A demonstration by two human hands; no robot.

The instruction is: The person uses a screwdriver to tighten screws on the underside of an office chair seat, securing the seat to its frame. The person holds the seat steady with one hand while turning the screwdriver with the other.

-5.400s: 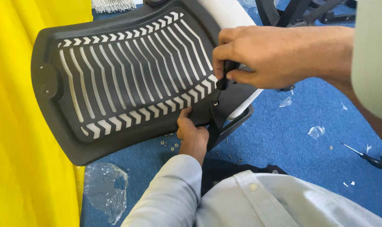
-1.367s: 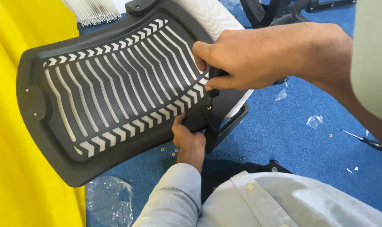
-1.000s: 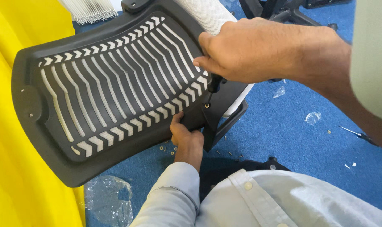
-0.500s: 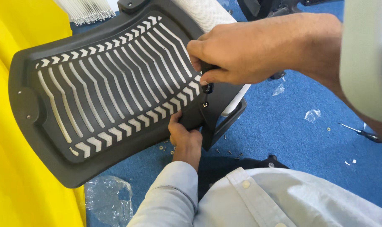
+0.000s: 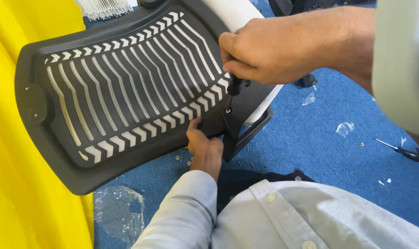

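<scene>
Blue carpet (image 5: 338, 152) covered the floor beneath you, with a yellow sheet (image 5: 16, 184) along its left side. Over both lay the black plastic chair back (image 5: 122, 97), its slatted panel showing white mesh through curved slots and tilted toward you, its lower rim close to the carpet. White padded fabric (image 5: 232, 11) showed behind its upper edge. At the right side of the panel a black bracket (image 5: 239, 124) ran down to the floor. Your right hand (image 5: 274, 50) sat above that bracket, fingers curled tight around a small dark tool handle (image 5: 235, 85), most of it hidden in the fist. Your left hand (image 5: 204, 146), in a pale blue sleeve, gripped the lower edge of the chair back just beside the bracket, thumb pressed on the front. A crumpled clear plastic wrapper (image 5: 119, 212) lay on the carpet by the yellow sheet, smaller scraps further right. A black-handled screwdriver (image 5: 403, 150) lay well apart at the right, and tiny screws (image 5: 184, 159) were scattered near your left hand.
</scene>
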